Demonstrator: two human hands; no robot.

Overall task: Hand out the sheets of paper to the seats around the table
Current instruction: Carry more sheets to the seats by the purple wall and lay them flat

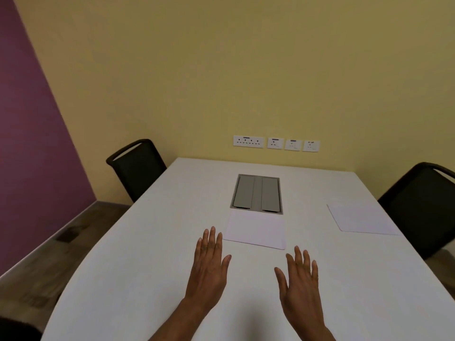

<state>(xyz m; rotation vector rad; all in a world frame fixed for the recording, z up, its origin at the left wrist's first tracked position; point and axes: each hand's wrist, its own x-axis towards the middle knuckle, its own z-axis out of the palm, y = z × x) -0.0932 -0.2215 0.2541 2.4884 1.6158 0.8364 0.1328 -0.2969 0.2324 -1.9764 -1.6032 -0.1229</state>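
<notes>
Now both hands, left hand and right hand, hover spread and empty just short of the centre sheet, which probably needs sliding toward the left chair.

I have one view only, worn on the head, looking forward and steeply down along the white table toward the yellow wall at twelve o'clock. It sits close above the near edge; chairs show at ten and two o'clock.
</notes>
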